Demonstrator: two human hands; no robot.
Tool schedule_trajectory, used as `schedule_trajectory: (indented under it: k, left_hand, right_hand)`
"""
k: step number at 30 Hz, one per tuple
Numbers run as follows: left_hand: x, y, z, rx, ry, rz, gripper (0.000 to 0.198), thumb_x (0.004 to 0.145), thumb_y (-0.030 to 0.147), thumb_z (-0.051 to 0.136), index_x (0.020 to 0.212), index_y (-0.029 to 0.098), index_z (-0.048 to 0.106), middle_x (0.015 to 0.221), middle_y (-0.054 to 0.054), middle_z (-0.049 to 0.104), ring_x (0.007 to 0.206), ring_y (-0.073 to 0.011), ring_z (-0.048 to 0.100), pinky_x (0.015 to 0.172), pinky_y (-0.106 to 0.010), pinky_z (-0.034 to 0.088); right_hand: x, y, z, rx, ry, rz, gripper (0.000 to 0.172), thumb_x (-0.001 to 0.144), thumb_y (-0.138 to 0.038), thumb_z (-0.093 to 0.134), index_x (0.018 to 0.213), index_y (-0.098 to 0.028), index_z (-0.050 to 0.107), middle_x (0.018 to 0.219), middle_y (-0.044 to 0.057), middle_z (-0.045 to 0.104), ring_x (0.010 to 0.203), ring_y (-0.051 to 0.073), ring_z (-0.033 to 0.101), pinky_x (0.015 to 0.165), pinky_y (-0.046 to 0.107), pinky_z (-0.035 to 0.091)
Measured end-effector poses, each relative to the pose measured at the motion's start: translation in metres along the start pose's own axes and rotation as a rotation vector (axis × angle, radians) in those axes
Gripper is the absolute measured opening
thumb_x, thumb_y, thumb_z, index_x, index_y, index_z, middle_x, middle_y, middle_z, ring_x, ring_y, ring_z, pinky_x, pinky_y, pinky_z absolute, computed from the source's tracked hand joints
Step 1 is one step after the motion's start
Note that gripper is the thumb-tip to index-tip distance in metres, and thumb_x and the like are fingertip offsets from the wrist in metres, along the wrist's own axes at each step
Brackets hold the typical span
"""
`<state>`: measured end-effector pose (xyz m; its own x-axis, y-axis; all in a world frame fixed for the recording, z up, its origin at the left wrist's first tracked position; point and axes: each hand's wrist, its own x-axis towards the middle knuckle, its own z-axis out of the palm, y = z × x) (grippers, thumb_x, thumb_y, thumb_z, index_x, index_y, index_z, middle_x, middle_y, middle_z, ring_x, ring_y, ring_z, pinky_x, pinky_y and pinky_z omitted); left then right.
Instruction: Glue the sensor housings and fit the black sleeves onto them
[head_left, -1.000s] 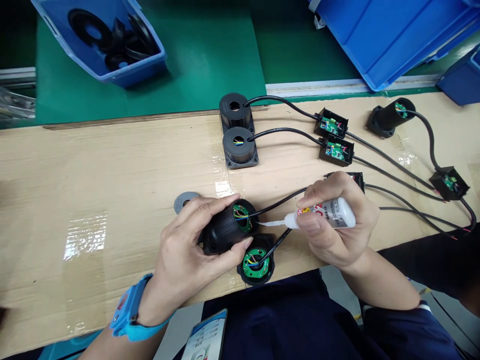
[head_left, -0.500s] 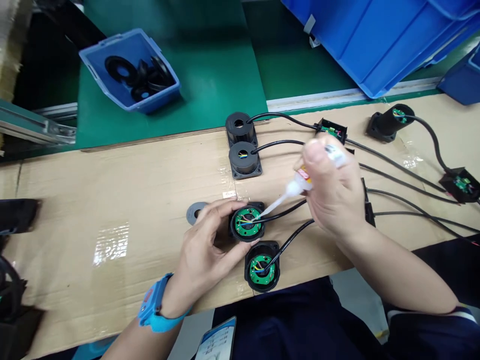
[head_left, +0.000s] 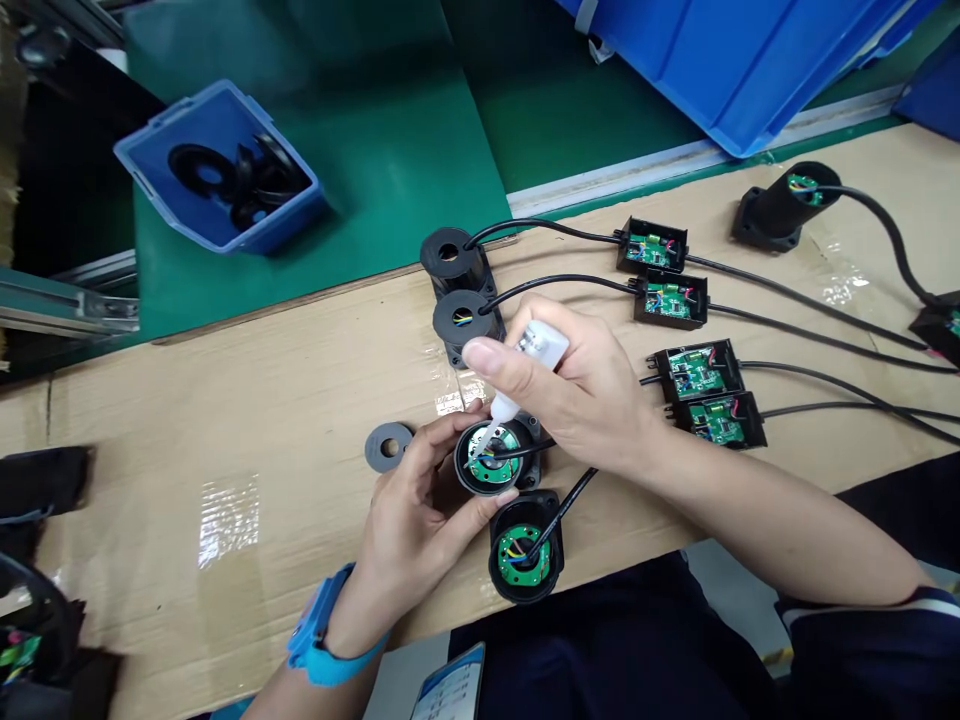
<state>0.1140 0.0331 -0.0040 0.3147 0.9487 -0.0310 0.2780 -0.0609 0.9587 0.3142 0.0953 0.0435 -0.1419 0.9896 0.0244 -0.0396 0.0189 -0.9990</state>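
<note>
My left hand (head_left: 424,510) grips a round black housing (head_left: 459,470) by its sides. Inside the housing sits a green circuit board (head_left: 504,468) with coloured wires and a black cable. My right hand (head_left: 577,390) is closed around a small white glue bottle (head_left: 544,345), tipped downward. Its thin nozzle reaches into the housing, near the board's left side. Just below stands a second open housing (head_left: 525,550) with a like board and cable. A grey ring-shaped disc (head_left: 388,446) lies left of my left fingers. Two capped black housings (head_left: 469,325) stand beyond my hands.
Several small black boxes with circuit boards (head_left: 697,370) lie to the right, cables trailing off. At the far right stands a tall black housing (head_left: 787,205). A blue bin of black rings (head_left: 217,170) is at upper left, a large blue crate (head_left: 712,60) at upper right.
My right hand has come left and closer with the glue bottle, its nozzle shifting toward the board's left side. The held housing now leans more toward the left. The camera view has shifted slightly.
</note>
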Motion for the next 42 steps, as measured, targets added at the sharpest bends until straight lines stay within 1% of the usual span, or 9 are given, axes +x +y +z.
schedule_trajectory:
  k: [3, 7, 14, 20, 23, 27, 35, 39, 42]
  left_hand:
    - [0.0001, 0.0000, 0.0014, -0.008, 0.005, -0.005, 0.063, 0.084, 0.026, 0.083, 0.139, 0.034, 0.054, 0.136, -0.002, 0.067, 0.127, -0.0178, 0.066, 0.110, -0.029, 0.055]
    - [-0.0002, 0.0012, 0.0011, -0.004, 0.000, -0.010, 0.062, 0.084, 0.025, 0.083, 0.138, 0.036, 0.054, 0.134, 0.000, 0.067, 0.125, -0.0157, 0.067, 0.109, -0.026, 0.055]
    - [-0.0001, 0.0020, -0.0004, 0.002, 0.003, -0.007, 0.062, 0.084, 0.027, 0.083, 0.138, 0.036, 0.055, 0.140, -0.002, 0.066, 0.132, -0.0191, 0.063, 0.115, -0.031, 0.051]
    - [0.0030, 0.0022, -0.0002, 0.033, 0.002, 0.022, 0.060, 0.085, 0.028, 0.082, 0.138, 0.032, 0.055, 0.142, -0.005, 0.066, 0.135, -0.0226, 0.062, 0.116, -0.036, 0.051]
    - [0.0032, 0.0006, -0.0009, 0.045, -0.005, 0.022, 0.061, 0.085, 0.029, 0.082, 0.139, 0.031, 0.054, 0.142, -0.006, 0.065, 0.135, -0.0237, 0.062, 0.116, -0.038, 0.051]
    - [0.0017, -0.0006, -0.0023, 0.060, -0.002, 0.007, 0.061, 0.085, 0.029, 0.082, 0.139, 0.031, 0.054, 0.141, -0.007, 0.065, 0.134, -0.0246, 0.062, 0.116, -0.041, 0.051]
    - [-0.0003, 0.0009, -0.0024, 0.041, -0.008, -0.025, 0.060, 0.086, 0.029, 0.081, 0.139, 0.033, 0.053, 0.141, -0.006, 0.065, 0.133, -0.0240, 0.063, 0.114, -0.042, 0.053]
    - [-0.0002, 0.0009, -0.0024, 0.049, -0.002, -0.003, 0.059, 0.086, 0.028, 0.081, 0.138, 0.033, 0.053, 0.141, -0.005, 0.065, 0.134, -0.0231, 0.062, 0.116, -0.040, 0.051]
    - [0.0000, 0.0006, -0.0027, 0.067, -0.003, 0.003, 0.059, 0.086, 0.029, 0.080, 0.138, 0.033, 0.053, 0.139, -0.005, 0.066, 0.133, -0.0225, 0.063, 0.115, -0.039, 0.052]
  right_hand:
    - [-0.0010, 0.0023, 0.0005, -0.011, -0.005, 0.009, 0.046, 0.088, -0.059, 0.075, 0.074, -0.022, 0.052, 0.063, -0.007, 0.050, 0.057, 0.009, 0.042, 0.056, 0.023, 0.039]
    - [-0.0013, 0.0029, 0.0006, -0.001, -0.005, 0.012, 0.045, 0.089, -0.058, 0.075, 0.074, -0.022, 0.051, 0.063, -0.007, 0.051, 0.058, 0.010, 0.044, 0.056, 0.023, 0.040]
    - [0.0003, 0.0013, 0.0005, -0.014, 0.067, -0.037, 0.046, 0.091, -0.055, 0.073, 0.071, -0.022, 0.049, 0.061, -0.008, 0.047, 0.055, 0.008, 0.041, 0.053, 0.023, 0.036]
    - [0.0010, 0.0060, -0.0017, 0.000, 0.106, -0.020, 0.047, 0.091, -0.057, 0.072, 0.071, -0.022, 0.050, 0.060, -0.007, 0.052, 0.055, 0.009, 0.043, 0.052, 0.024, 0.035]
    - [0.0002, 0.0073, -0.0012, 0.023, 0.087, -0.008, 0.045, 0.090, -0.056, 0.074, 0.072, -0.022, 0.051, 0.061, -0.007, 0.053, 0.055, 0.009, 0.044, 0.052, 0.024, 0.035]
    - [-0.0013, 0.0058, 0.0003, 0.028, 0.045, -0.005, 0.045, 0.090, -0.057, 0.074, 0.072, -0.022, 0.051, 0.061, -0.007, 0.049, 0.055, 0.009, 0.042, 0.051, 0.024, 0.034]
    - [-0.0020, 0.0072, 0.0007, 0.083, 0.045, 0.002, 0.042, 0.088, -0.049, 0.079, 0.073, -0.021, 0.052, 0.062, -0.008, 0.047, 0.057, 0.008, 0.042, 0.053, 0.023, 0.035]
    - [-0.0013, 0.0079, 0.0008, 0.087, 0.091, -0.012, 0.042, 0.089, -0.051, 0.078, 0.073, -0.021, 0.053, 0.062, -0.008, 0.051, 0.056, 0.008, 0.043, 0.053, 0.023, 0.034]
    - [-0.0017, 0.0071, 0.0007, 0.066, 0.087, -0.004, 0.044, 0.089, -0.052, 0.077, 0.071, -0.021, 0.051, 0.061, -0.008, 0.049, 0.055, 0.008, 0.042, 0.053, 0.023, 0.034]
